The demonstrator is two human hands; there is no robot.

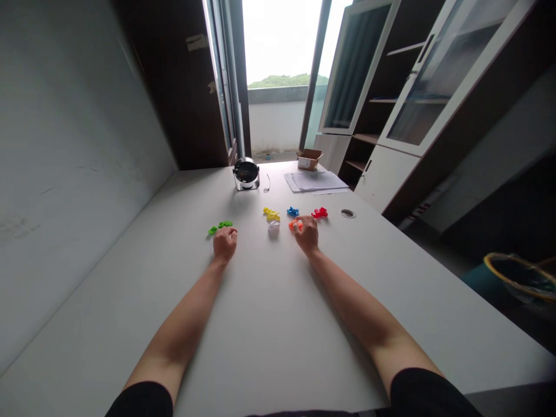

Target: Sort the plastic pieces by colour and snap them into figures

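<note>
My left hand (225, 244) rests on the white table as a loose fist, its fingers curled in and no object showing in them. Just beyond its knuckles lie small green plastic pieces (225, 224). On the other side, my right hand (307, 234) has its fingers closed on a small orange plastic piece (292, 225), partly covered by them. A crumpled whitish translucent piece (273, 227) sits left of that hand, with yellow pieces (271, 214) behind it. Blue pieces (292, 212) and red pieces (320, 213) lie just beyond my right hand. Their exact shapes are too small to tell.
Toward the far edge of the table (260, 324) stand a round black lamp-like device (246, 172), stacked papers (316, 181) and an open cardboard box (309, 159). A round cable hole (347, 214) is at right. A wall borders the left side; cabinets (386, 174) stand beyond the right edge.
</note>
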